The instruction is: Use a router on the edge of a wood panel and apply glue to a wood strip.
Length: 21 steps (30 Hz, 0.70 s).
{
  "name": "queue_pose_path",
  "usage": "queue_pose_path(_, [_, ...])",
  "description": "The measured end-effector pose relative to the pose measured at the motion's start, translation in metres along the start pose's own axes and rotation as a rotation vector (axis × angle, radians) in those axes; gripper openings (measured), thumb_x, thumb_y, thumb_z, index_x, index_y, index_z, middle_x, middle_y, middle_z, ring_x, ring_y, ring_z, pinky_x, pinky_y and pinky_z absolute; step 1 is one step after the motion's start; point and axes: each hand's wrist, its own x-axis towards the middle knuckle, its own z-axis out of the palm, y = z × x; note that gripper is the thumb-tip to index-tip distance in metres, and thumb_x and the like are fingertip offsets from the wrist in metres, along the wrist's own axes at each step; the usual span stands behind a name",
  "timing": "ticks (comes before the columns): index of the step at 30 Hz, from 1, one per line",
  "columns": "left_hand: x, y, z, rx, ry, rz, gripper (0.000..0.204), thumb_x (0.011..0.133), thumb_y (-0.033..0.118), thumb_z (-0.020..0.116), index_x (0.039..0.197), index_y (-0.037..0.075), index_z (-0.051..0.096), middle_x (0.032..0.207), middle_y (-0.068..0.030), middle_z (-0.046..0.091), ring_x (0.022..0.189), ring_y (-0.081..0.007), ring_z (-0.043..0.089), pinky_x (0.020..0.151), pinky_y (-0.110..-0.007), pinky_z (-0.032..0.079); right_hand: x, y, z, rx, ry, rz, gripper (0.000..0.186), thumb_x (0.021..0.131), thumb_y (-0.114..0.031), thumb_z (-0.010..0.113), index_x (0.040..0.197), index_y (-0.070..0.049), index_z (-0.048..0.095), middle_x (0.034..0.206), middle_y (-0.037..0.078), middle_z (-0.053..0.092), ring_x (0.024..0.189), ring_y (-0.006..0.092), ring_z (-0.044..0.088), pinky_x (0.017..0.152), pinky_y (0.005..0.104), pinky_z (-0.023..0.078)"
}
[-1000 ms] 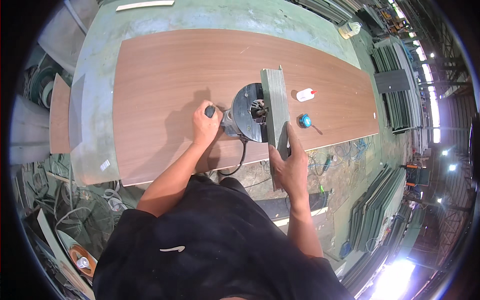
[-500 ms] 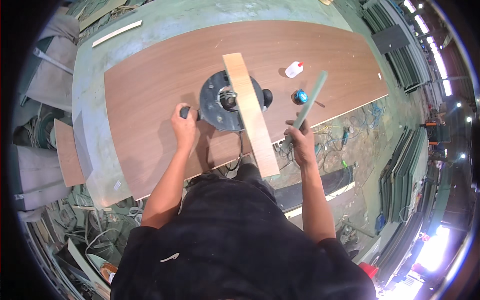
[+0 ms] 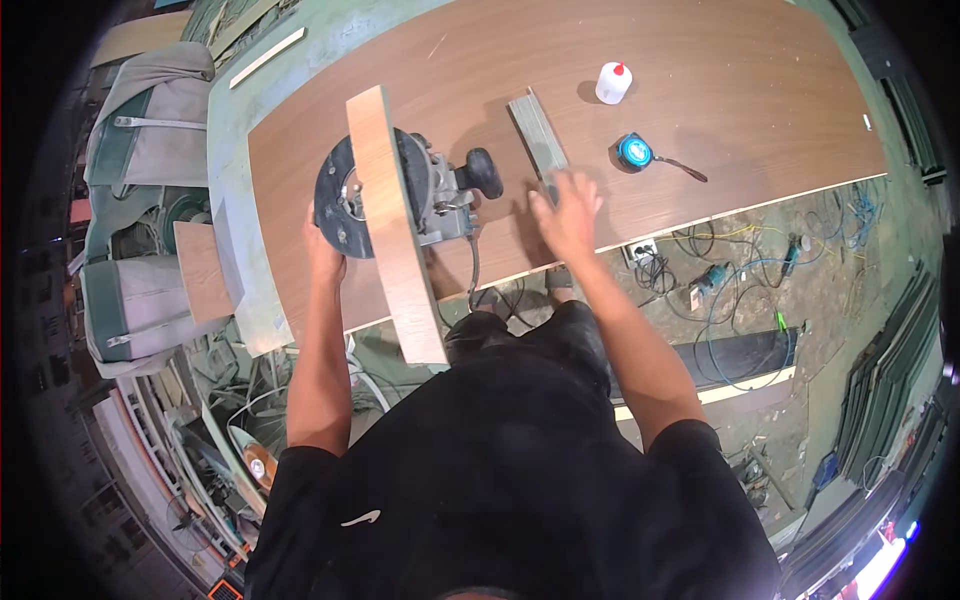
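Brown wood-grain board point(image 3: 740, 110) now bears the flat grey strip point(image 3: 538, 132) toward its near edge; my right hand point(image 3: 568, 212), spread open, is freed. Toward left edge, black-and-grey metal router point(image 3: 432, 188) partly hides my left hand point(image 3: 326, 252); its grip I cannot tell.

Laid the grey strip point(image 3: 535, 128) on the brown panel point(image 3: 720, 60) toward its near edge, spreading the right hand point(image 3: 567, 212) over one end. Tipped the router point(image 3: 437, 190) nearer the panel's left edge, left hand point(image 3: 324, 246) now mostly hidden behind its base.

left grip point(image 3: 325, 252) holding router point(image 3: 436, 190); right grip point(image 3: 570, 217) by grey strip point(image 3: 538, 133)
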Motion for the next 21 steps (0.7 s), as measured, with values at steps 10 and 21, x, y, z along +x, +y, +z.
queue_pose_path(10, [-0.001,0.000,-0.002,-0.023,0.041,-0.059,0.031,0.099,0.006,0.061,0.129,-0.001,0.062,0.115,-0.0039,0.069,0.098,-0.0105,0.066,0.086,-0.027,0.055,-0.019,-0.072,0.006,1.014,-0.522,0.466,0.028,0.096,-0.025,0.069,0.095,0.003,0.068,0.080,0.008,0.068,0.075,0.0132,0.060,0.070,0.0310,0.048])
queue_pose_path(21, [0.001,-0.010,-0.004,-0.005,0.092,-0.036,0.016,0.098,0.018,0.062,0.109,0.007,0.066,0.093,-0.0018,0.066,0.075,-0.0079,0.057,0.063,-0.025,0.046,-0.021,-0.072,-0.003,0.812,-0.380,0.336,0.025,0.095,-0.020,0.070,0.104,0.003,0.068,0.078,0.012,0.069,0.070,0.0186,0.065,0.069,0.0342,0.052])
